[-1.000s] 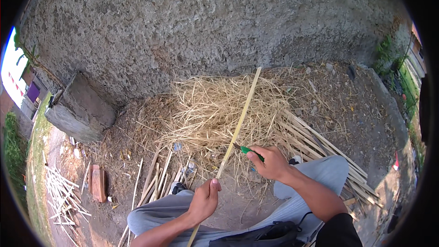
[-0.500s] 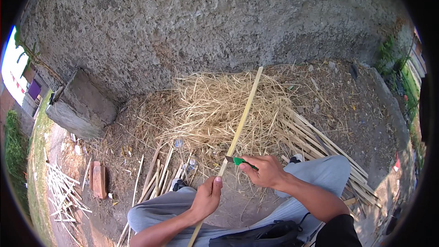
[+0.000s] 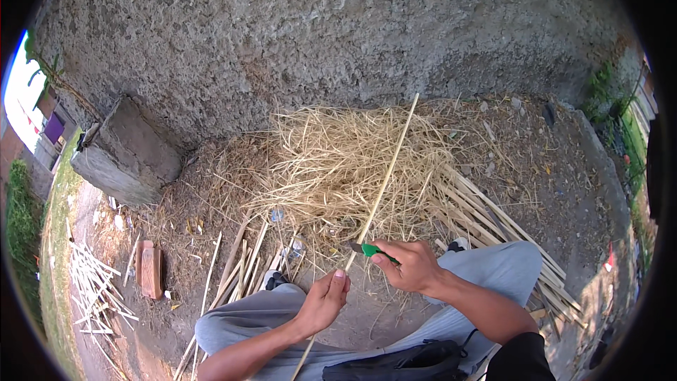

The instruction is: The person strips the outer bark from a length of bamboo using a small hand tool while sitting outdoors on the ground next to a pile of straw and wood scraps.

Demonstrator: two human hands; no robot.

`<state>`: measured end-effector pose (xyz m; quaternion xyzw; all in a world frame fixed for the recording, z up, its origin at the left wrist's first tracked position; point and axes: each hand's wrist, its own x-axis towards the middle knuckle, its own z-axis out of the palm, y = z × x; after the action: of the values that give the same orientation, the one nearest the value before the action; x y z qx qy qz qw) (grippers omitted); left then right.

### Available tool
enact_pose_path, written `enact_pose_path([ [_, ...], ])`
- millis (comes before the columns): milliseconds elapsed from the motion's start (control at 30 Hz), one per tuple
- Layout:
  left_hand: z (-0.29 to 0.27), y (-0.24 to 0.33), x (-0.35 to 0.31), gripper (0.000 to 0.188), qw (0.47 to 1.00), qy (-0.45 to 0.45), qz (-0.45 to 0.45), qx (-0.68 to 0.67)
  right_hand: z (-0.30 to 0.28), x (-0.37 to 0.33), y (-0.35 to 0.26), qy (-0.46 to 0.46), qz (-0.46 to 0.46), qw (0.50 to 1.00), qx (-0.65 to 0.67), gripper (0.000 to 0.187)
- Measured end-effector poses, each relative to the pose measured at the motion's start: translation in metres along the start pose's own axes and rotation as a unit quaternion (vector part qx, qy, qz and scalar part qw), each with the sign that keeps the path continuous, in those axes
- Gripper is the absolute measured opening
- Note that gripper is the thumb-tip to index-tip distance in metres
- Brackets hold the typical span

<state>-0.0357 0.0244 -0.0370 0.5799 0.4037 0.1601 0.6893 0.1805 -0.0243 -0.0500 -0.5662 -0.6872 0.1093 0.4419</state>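
A long, thin pale strip, apparently bamboo [image 3: 390, 169], slants up and away between my knees, its narrow edge now showing. My left hand [image 3: 324, 303] pinches it near the lower part, and its tail runs down below that hand. My right hand [image 3: 407, 265] is closed around a green-handled knife [image 3: 370, 249]. The short dark blade lies at the strip, just above my left fingers; whether it cuts in cannot be told. Behind the strip spreads a heap of curly pale shavings [image 3: 338, 162].
Split strips [image 3: 493, 219] lie fanned out at the right, more [image 3: 243, 264] by my left foot. At far left are a pile of whitish sticks [image 3: 97, 289] and a reddish-brown brick [image 3: 150, 272]. A concrete block [image 3: 130, 155] stands against the rough wall [image 3: 338, 35]. A black bag [image 3: 402, 363] rests in my lap.
The strip has turned about its length, from its broad yellow face to its thin edge. Its far tip has shifted slightly right and up. Both hands stay nearly in place.
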Motion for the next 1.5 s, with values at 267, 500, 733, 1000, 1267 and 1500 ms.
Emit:
enact_pose_path([
  [267, -0.001, 0.011, -0.003, 0.048, 0.982, -0.092, -0.114, -0.117, -0.011, 0.003, -0.009, -0.019, 0.011, 0.999, -0.045, 0.026],
  [500, 0.012, 0.012, -0.001, 0.047, 0.992, -0.058, -0.064, -0.097, -0.017, 0.013, -0.006, 0.044, -0.017, 0.99, -0.137, 0.025],
  [733, 0.011, 0.013, -0.002, 0.046, 0.997, -0.037, -0.047, -0.052, -0.013, 0.015, -0.002, 0.046, -0.007, 0.99, -0.136, 0.022],
  [1000, 0.007, 0.016, -0.004, 0.043, 0.994, -0.043, -0.086, -0.049, -0.008, 0.017, 0.005, 0.08, -0.026, 0.99, -0.117, 0.023],
  [1267, 0.007, 0.024, -0.006, 0.044, 0.992, -0.049, -0.106, -0.052, -0.011, 0.015, 0.007, 0.051, -0.011, 0.991, -0.12, 0.027],
  [1500, 0.007, 0.028, -0.004, 0.045, 0.983, -0.071, -0.147, -0.088, -0.007, 0.014, 0.014, 0.063, -0.018, 0.991, -0.12, 0.029],
])
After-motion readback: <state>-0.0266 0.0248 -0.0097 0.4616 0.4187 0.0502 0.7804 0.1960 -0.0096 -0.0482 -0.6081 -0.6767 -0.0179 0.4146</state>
